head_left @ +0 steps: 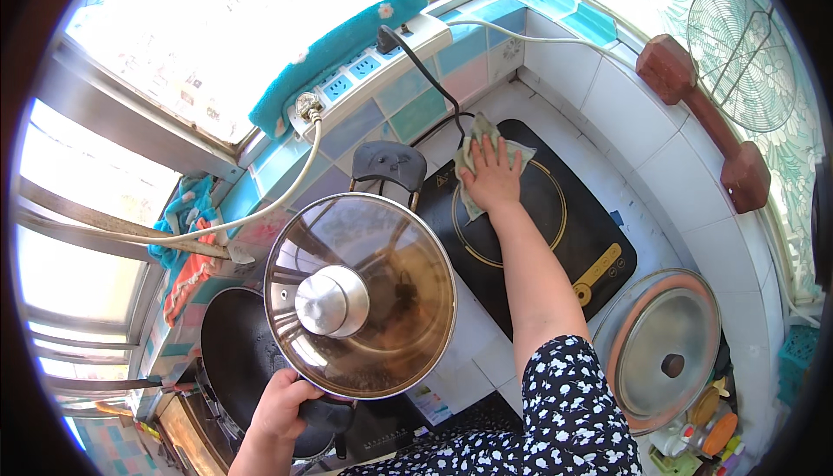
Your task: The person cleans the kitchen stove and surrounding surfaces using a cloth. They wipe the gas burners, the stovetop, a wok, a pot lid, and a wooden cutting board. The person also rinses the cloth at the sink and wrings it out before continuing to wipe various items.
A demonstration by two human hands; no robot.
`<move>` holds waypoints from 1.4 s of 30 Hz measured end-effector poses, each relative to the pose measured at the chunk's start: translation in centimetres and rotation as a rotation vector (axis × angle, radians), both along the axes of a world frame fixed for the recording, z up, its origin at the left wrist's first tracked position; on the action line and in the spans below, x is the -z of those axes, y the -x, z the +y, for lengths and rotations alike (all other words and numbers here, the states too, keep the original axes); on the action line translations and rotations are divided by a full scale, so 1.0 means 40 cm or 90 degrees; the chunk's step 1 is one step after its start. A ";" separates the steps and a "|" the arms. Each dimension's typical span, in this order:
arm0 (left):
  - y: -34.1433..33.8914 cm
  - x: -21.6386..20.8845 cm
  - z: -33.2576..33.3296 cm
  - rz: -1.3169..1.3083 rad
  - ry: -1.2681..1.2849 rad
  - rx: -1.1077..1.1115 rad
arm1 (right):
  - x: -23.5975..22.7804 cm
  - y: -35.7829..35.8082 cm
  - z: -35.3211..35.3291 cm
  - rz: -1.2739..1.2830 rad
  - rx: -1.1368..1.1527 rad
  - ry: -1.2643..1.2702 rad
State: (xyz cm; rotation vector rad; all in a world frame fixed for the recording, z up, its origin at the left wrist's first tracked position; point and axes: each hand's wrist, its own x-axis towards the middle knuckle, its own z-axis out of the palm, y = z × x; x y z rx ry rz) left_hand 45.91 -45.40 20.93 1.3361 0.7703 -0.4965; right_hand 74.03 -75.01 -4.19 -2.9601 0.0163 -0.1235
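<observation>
My left hand (282,408) is closed round the near black side handle (328,413) of a pot. A see-through glass lid (403,302) with a metal knob (332,301) covers the pot, and its far handle (389,162) points toward the window. Through the lid the inside looks brownish; what it holds I cannot make out. To the right lies a black induction cooktop (538,276) with a gold ring. On its far left part my right hand (493,177) presses a pale green cloth (475,207), palm down and fingers spread.
A dark wok (234,346) stands left of the pot. Along the tiled ledge runs a white power strip (373,68) with plugged-in cords. A large glass lid (664,354) lies at the right, near small bottles. A brown dumbbell (707,120) and a wire strainer (742,59) rest by the right window.
</observation>
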 end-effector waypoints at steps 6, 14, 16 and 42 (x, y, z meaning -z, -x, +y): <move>0.027 -0.017 -0.019 -0.010 -0.005 0.017 | 0.005 0.088 -0.020 -0.024 -0.059 -0.050; 0.039 -0.025 -0.025 -0.045 0.015 0.047 | -0.017 0.304 -0.244 0.002 0.315 -0.060; 0.030 -0.028 -0.035 -0.050 0.012 0.054 | -0.017 0.389 -0.246 0.012 0.381 -0.046; -0.145 0.044 -0.221 -0.097 0.054 0.177 | -0.074 0.383 0.148 -0.047 -0.165 -0.618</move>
